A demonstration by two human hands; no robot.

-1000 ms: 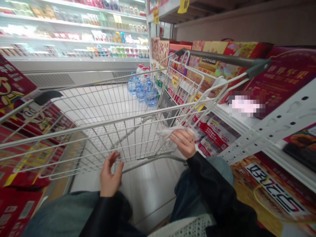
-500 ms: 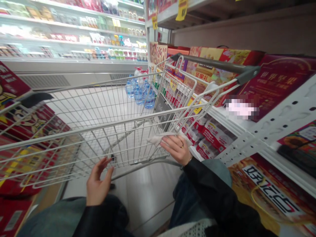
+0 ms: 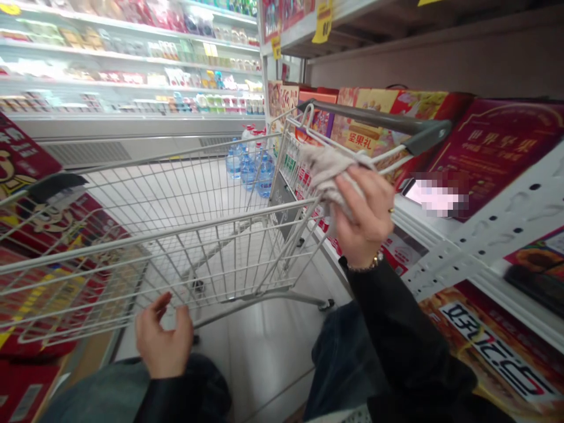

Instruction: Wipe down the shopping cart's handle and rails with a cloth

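Observation:
In the head view a wire shopping cart [image 3: 229, 216] stands in front of me, its grey handle [image 3: 374, 116] at the upper right. My right hand [image 3: 365, 211] is closed on a crumpled pale cloth [image 3: 328, 167], which lies against the wire frame just below the handle. The cloth hides the bars under it. My left hand [image 3: 164, 335] is near the cart's lower side, thumb and fingers apart, with nothing in it.
Right of the cart, a shelf [image 3: 429, 226] bears gift boxes [image 3: 497, 147] and a phone-like object with a blurred screen [image 3: 434, 194]. Large water bottles [image 3: 253, 167] stand on the floor beyond. Red cartons [image 3: 66, 235] are at left, a refrigerated display [image 3: 132, 88] behind.
My right hand has moved up and right with the cloth, from the cart's lower side to the frame near the handle. The left hand has dropped slightly down and left.

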